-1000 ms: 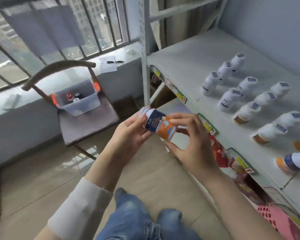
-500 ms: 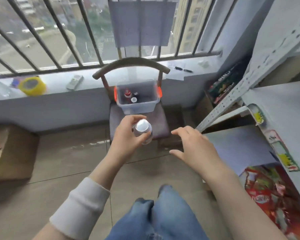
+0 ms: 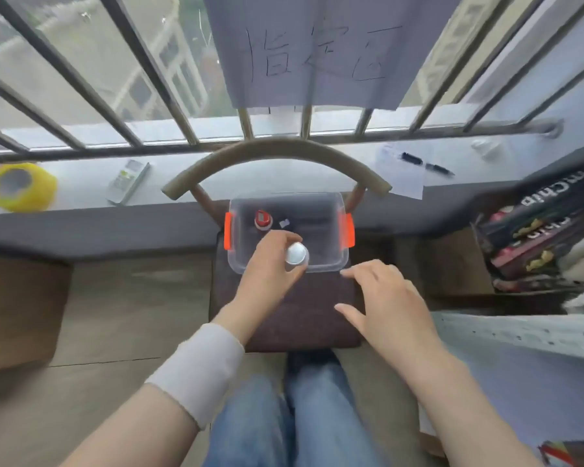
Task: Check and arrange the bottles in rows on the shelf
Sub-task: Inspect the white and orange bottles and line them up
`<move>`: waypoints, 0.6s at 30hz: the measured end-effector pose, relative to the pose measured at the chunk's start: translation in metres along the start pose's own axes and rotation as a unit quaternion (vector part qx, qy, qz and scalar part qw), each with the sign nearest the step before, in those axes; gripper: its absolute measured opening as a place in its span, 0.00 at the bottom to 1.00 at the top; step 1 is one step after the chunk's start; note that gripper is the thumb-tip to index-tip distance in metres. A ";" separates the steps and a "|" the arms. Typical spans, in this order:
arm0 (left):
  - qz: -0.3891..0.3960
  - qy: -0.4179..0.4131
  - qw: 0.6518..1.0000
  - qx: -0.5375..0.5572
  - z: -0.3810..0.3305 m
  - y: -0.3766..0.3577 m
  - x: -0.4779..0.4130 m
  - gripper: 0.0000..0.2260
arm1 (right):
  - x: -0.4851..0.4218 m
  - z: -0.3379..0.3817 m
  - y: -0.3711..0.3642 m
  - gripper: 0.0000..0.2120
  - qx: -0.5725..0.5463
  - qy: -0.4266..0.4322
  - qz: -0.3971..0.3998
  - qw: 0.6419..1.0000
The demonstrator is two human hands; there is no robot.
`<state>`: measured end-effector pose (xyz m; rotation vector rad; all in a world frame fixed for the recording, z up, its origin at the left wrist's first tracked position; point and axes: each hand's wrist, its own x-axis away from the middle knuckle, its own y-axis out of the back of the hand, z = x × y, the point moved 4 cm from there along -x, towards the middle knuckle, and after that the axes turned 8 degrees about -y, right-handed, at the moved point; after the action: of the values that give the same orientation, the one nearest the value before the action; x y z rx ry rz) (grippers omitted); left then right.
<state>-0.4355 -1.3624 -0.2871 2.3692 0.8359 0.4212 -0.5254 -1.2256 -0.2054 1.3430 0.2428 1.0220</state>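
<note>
The bin [image 3: 317, 210] is clear with orange clips [image 3: 229, 230]; a red cap [image 3: 263, 219] shows inside. The bottle [image 3: 296, 254] top is silver. The tape [image 3: 21, 187] is yellow.

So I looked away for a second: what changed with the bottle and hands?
The right hand let go of the bottle; the left hand, gripping it alone, carried it from beside the shelf to above the clear box on the chair. The red-capped bottle still sits in the box.

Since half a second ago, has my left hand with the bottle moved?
Yes. Judged against the clear bin on the chair, the left hand has carried the bottle forward: it was short of the bin's near rim, and the bottle now overlaps it.
</note>
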 end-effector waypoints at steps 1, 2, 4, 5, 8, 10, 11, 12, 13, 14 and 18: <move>0.024 0.001 0.999 -0.023 0.016 -0.016 -0.024 0.12 | -0.026 -0.004 -0.005 0.22 0.001 0.002 0.003 1.000; 0.044 -0.004 0.998 -0.045 0.028 -0.029 -0.040 0.10 | -0.044 -0.005 -0.007 0.22 0.002 0.005 0.003 1.000; 0.080 -0.001 0.994 -0.070 0.051 -0.052 -0.070 0.11 | -0.083 -0.008 -0.020 0.23 0.008 0.014 0.011 1.000; 0.096 0.000 0.991 -0.090 0.062 -0.064 -0.083 0.12 | -0.102 -0.011 -0.029 0.23 0.012 0.017 0.020 1.000; 0.147 -0.023 0.974 -0.168 0.092 -0.098 -0.107 0.14 | -0.148 -0.017 -0.058 0.23 0.037 0.022 0.047 0.998; 0.170 -0.064 0.958 -0.221 0.107 -0.118 -0.117 0.16 | -0.168 -0.025 -0.075 0.22 0.047 0.016 0.052 0.997; 0.199 -0.081 0.944 -0.249 0.113 -0.129 -0.120 0.18 | -0.175 -0.029 -0.081 0.22 0.047 0.010 0.053 0.997; 0.217 -0.094 0.931 -0.279 0.118 -0.137 -0.123 0.20 | -0.180 -0.033 -0.087 0.22 0.046 0.004 0.052 0.998; 0.220 -0.110 0.920 -0.305 0.122 -0.143 -0.126 0.21 | -0.183 -0.037 -0.091 0.22 0.043 -0.001 0.048 0.998; 0.221 -0.126 0.912 -0.321 0.126 -0.149 -0.128 0.21 | -0.185 -0.041 -0.095 0.22 0.040 -0.008 0.044 0.998; 0.248 -0.146 0.892 -0.349 0.134 -0.165 -0.134 0.20 | -0.187 -0.057 -0.106 0.22 0.034 -0.030 0.039 0.998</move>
<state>-0.5510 -1.4022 -0.5067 1.8522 -0.0896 0.4529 -0.6210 -1.3098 -0.3873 1.4528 0.1828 1.0455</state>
